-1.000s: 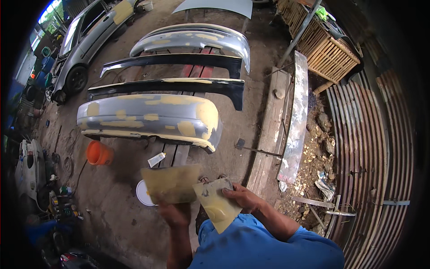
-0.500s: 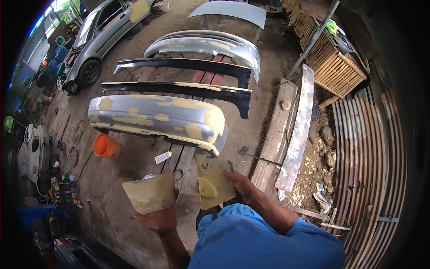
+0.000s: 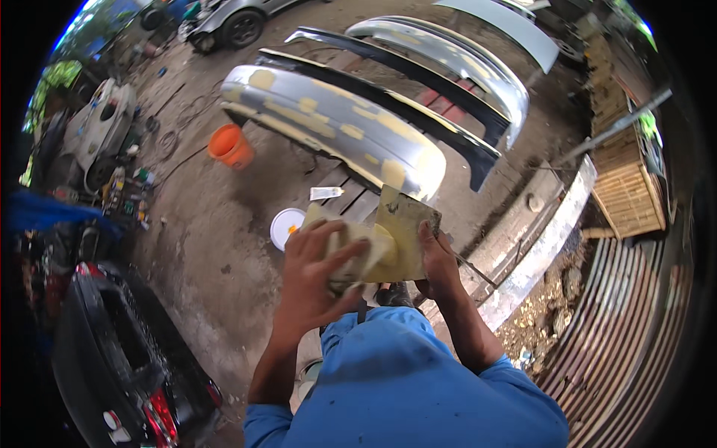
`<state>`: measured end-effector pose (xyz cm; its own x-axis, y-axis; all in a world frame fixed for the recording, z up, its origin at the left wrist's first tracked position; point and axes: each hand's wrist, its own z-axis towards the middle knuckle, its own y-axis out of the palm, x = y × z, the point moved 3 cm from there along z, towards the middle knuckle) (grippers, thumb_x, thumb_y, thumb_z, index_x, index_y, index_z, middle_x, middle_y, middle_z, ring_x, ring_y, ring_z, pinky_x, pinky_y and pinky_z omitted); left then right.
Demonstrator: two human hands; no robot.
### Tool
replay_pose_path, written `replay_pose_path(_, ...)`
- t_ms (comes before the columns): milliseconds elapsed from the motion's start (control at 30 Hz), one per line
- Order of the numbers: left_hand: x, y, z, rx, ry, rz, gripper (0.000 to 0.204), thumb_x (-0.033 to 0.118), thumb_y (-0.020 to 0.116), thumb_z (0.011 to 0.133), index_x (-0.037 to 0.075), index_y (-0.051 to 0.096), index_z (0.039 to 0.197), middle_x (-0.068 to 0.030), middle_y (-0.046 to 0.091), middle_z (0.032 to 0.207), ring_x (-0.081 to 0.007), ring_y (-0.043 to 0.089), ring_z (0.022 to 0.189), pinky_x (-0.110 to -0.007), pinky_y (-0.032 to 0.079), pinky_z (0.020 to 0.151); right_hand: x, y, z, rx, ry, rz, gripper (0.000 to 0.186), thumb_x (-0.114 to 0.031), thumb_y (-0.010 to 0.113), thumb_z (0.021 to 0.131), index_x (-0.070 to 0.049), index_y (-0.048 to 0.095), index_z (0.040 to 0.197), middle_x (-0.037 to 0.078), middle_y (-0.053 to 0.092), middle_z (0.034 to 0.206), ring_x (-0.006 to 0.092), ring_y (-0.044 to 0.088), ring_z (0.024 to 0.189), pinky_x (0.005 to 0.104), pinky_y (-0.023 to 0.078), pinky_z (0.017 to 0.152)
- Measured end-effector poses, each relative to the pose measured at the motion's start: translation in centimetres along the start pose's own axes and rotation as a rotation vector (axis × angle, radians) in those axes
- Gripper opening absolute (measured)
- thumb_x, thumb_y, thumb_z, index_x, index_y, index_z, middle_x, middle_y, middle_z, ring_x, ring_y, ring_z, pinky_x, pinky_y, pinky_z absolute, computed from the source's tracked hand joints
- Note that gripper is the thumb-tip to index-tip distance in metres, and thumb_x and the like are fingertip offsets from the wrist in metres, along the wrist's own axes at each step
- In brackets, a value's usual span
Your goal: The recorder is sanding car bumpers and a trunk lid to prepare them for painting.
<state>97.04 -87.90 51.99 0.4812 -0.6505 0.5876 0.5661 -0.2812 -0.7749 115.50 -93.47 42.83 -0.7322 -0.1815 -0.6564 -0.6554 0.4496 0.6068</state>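
Observation:
My right hand (image 3: 439, 263) grips a flat yellowish mixing board (image 3: 415, 216) by its right edge, thumb on top. A mound of pale yellow putty (image 3: 387, 248) lies on the board. My left hand (image 3: 314, 272) holds a flat putty spreader (image 3: 349, 257) against the board's left side, at the putty; the spreader is smeared by motion and partly covered by my fingers. Just ahead of my hands lie a white tube (image 3: 326, 193) and a round white lid or tub (image 3: 286, 228). Beyond them rests a grey bumper (image 3: 336, 127) with yellow filler patches.
An orange bucket (image 3: 231, 147) stands left of the bumper. Black trim panels (image 3: 388, 63) and a second patched bumper (image 3: 448, 56) lie farther back. A black car part with red lights (image 3: 127, 358) sits at lower left. Corrugated metal sheets (image 3: 605, 313) line the right.
My left hand has brought the spreader rightward onto the board in my right hand, where the two were apart before. The view has turned left, showing more of the black car part.

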Motion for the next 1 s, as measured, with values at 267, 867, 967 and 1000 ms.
replay_pose_path(267, -0.3, -2.4, -7.5, -0.095, -0.035, 0.261, 0.054, 0.033, 0.074, 0.057, 0.026, 0.065, 0.109, -0.0058, 0.054, 0.117, -0.029, 0.046, 0.117, -0.057, 0.027, 0.097, 6.6, 6.4, -0.7, 0.0, 0.008, -0.217, 0.033, -0.025, 0.044, 0.099, 0.002, 0.048, 0.118, 0.013, 0.06, 0.106, 0.0194, 0.061, 0.091, 0.0329, 0.052, 0.074)
replay_pose_path(867, -17.5, -19.1, -33.9, 0.316, -0.435, -0.046, 0.061, 0.008, 0.064, 0.055, 0.004, 0.061, 0.116, -0.0195, 0.049, 0.125, -0.0355, 0.044, 0.12, -0.042, 0.034, 0.103, 30.8, 29.2, -3.7, -0.42, 0.539, -0.084, 0.039, -0.027, 0.038, 0.1, -0.002, 0.042, 0.13, 0.013, 0.055, 0.122, 0.023, 0.059, 0.108, 0.0388, 0.05, 0.091)
replay_pose_path(967, -21.3, -19.6, -38.5, 0.317, -0.603, 0.03, 0.056, 0.018, 0.067, 0.063, 0.007, 0.061, 0.117, -0.0151, 0.05, 0.127, -0.0329, 0.046, 0.119, -0.045, 0.034, 0.1, 33.1, 30.8, -1.3, -0.504, 0.639, 0.013, 0.042, -0.031, 0.038, 0.1, -0.001, 0.043, 0.129, 0.013, 0.057, 0.121, 0.0231, 0.059, 0.107, 0.0395, 0.05, 0.09)
replay_pose_path(1000, -22.3, -19.3, -39.1, 0.313, -0.6, 0.027, 0.056, 0.018, 0.067, 0.063, 0.007, 0.061, 0.117, -0.0151, 0.05, 0.127, -0.0329, 0.046, 0.119, -0.045, 0.034, 0.1, 33.3, 32.1, -0.6, -0.564, 0.675, 0.089, 0.044, -0.033, 0.039, 0.099, -0.001, 0.043, 0.129, 0.014, 0.057, 0.12, 0.0232, 0.06, 0.107, 0.0397, 0.05, 0.09)
